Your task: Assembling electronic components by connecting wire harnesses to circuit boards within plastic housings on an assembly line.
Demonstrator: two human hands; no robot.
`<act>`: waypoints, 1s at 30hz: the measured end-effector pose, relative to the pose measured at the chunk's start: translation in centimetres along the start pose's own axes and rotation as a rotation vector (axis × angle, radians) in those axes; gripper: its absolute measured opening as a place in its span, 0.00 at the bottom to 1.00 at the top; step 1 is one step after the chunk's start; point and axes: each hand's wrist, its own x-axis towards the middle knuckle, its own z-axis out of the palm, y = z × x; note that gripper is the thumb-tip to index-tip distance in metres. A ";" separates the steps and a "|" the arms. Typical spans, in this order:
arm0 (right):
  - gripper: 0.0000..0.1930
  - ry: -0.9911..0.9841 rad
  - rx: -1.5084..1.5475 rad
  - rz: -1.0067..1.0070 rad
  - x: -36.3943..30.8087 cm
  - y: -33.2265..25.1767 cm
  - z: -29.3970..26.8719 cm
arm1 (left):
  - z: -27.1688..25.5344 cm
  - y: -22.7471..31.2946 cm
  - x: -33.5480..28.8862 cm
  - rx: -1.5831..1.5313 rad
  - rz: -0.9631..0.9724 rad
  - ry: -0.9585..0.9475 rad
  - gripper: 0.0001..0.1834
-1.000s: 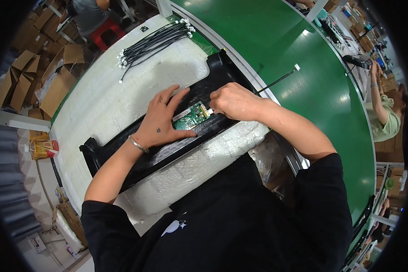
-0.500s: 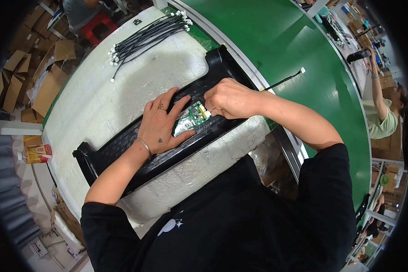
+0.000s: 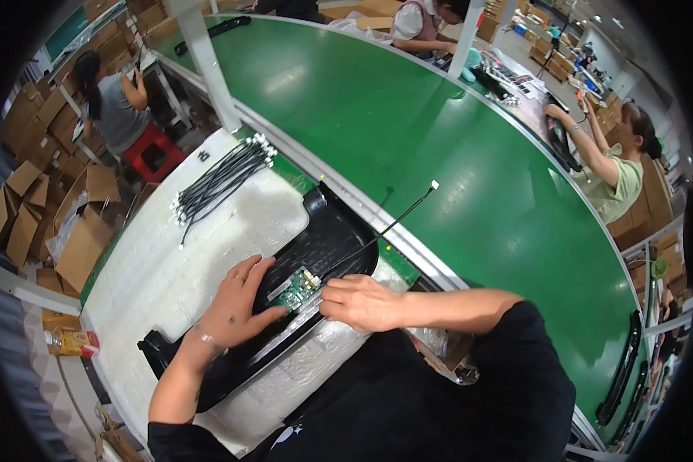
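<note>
A long black plastic housing (image 3: 327, 231) lies across the white padded bench top (image 3: 154, 269). A small green circuit board (image 3: 296, 289) sits in its middle. My left hand (image 3: 235, 304) rests flat on the housing just left of the board, fingers spread. My right hand (image 3: 358, 302) lies at the board's right edge with its fingers curled, touching the board and the housing rim. A thin black cable (image 3: 385, 227) with a white plug runs from the board out over the green conveyor belt (image 3: 439, 154).
A bundle of black cables with white plugs (image 3: 219, 181) lies at the bench's far left. Other people work along the belt's far side and at the upper left. Cardboard boxes (image 3: 46, 223) are stacked on the floor to the left. More black housings (image 3: 620, 377) lie at the right.
The view has swung up, showing more of the belt. My right hand has slid from the board's top to its right edge. My left hand stays flat on the housing.
</note>
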 end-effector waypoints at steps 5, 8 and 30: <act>0.07 0.298 -0.285 0.064 -3.5 2.8 -4.5 | -7.4 4.7 -0.5 0.067 0.144 0.121 0.32; 0.10 0.440 -0.388 0.336 -5.5 6.6 -8.5 | -7.6 1.3 -3.3 0.004 0.008 0.275 0.30; 0.21 0.495 -0.262 -0.105 22.5 3.4 -0.2 | -2.8 -10.2 1.6 -0.670 -0.213 1.131 0.07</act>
